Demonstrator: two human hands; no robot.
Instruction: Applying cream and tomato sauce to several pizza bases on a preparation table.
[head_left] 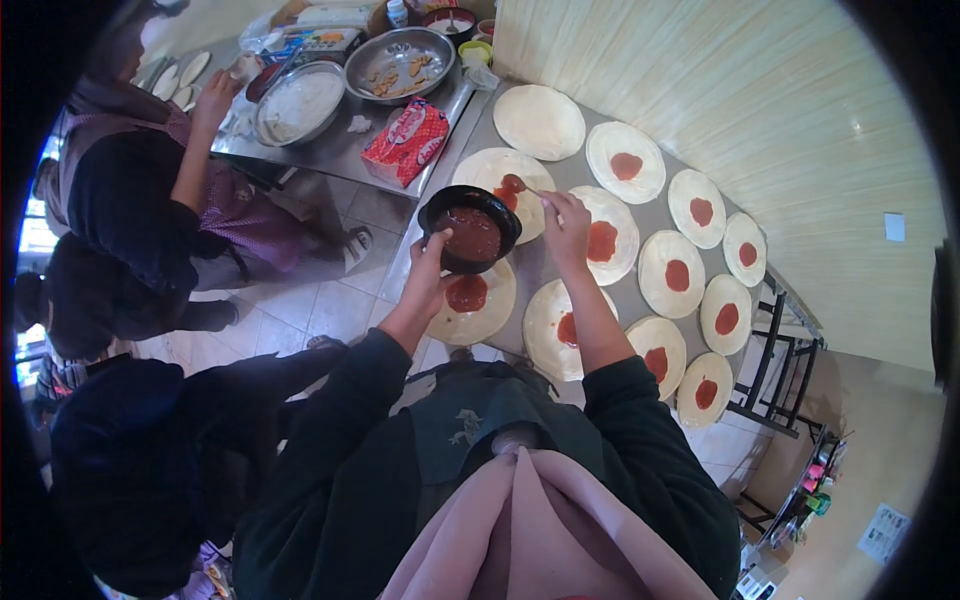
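Observation:
My left hand [428, 262] grips a black bowl [470, 228] of red sauce by its near rim, held above the steel table [545, 265]. My right hand [566, 224] holds a spoon [520, 186] loaded with sauce over a round dough base [490, 168]. Several pale dough rounds lie in rows on the table, most with a red dab in the middle, such as one base [626, 160] at the far side. A plain dough round [539, 121] without sauce lies at the far end.
Another steel table to the left carries a large metal bowl [400, 62], a bowl of white stuff [298, 102] and a red packet [406, 140]. A person in a purple apron [190, 190] works there. Another person in dark clothes [150, 450] stands at my left. A pale panelled wall [760, 100] runs behind the table.

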